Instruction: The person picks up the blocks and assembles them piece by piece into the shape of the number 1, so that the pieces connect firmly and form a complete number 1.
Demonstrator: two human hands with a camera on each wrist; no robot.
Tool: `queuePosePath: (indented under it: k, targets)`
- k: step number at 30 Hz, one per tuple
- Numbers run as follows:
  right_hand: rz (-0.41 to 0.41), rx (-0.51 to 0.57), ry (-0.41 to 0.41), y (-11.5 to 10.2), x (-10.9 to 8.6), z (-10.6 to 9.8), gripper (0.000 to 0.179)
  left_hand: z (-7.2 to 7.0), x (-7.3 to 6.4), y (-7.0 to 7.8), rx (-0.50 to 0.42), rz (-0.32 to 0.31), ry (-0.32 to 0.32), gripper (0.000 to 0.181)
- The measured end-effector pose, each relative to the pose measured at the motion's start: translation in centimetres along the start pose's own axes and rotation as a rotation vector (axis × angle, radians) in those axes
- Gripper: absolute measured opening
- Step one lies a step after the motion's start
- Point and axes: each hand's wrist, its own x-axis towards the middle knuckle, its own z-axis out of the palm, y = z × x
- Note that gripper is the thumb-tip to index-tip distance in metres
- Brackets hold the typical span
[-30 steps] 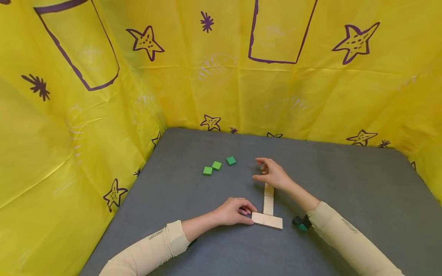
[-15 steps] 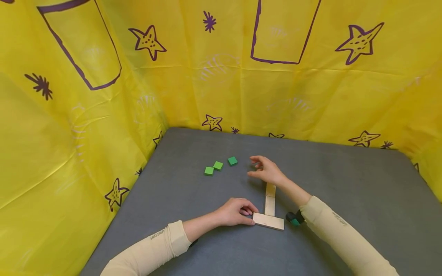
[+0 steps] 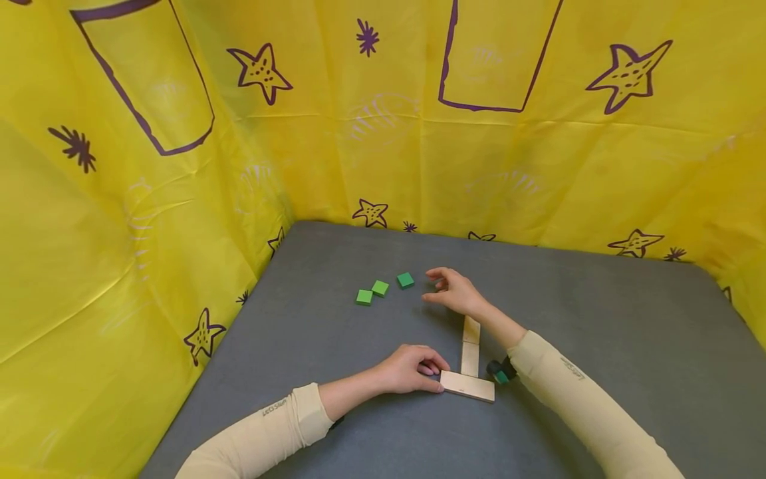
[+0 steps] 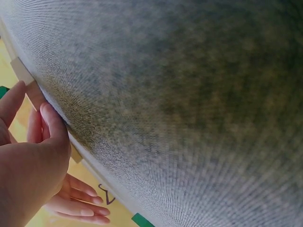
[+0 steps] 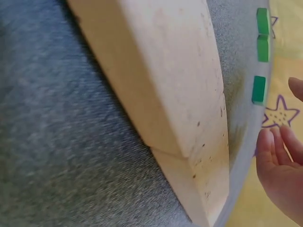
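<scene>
On the grey tabletop, a flat wooden block [image 3: 468,386] lies crosswise. My left hand [image 3: 407,369] pinches its left end between thumb and fingers; the left wrist view also has the fingers at the block's end [image 4: 27,80]. Behind it, two more wooden blocks [image 3: 470,359] run end to end away from me, forming a T shape with the first. The far end is partly covered by my right hand [image 3: 456,293], which hovers with spread, loosely bent fingers and nothing in them. Just left of those fingertips is a dark green square block [image 3: 405,280].
Two lighter green square blocks [image 3: 364,297] lie corner to corner left of the dark one. A yellow cloth [image 3: 383,159] with purple drawings walls the back and sides of the table [image 3: 287,332]. A dark wrist camera [image 3: 499,371] hangs under the right wrist.
My right hand has moved left and slightly away from me, closer to the dark green block. The left hand keeps its pinch on the wooden block; the view has shifted slightly.
</scene>
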Motion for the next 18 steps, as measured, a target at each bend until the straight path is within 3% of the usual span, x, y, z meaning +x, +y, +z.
queuePosePath:
  k: [18]
  targets:
    - [0.023, -0.067, -0.016, -0.6, 2.8, 1.3, 0.053, -0.2, 0.0, 0.0, -0.009, 0.005, -0.005, 0.027]
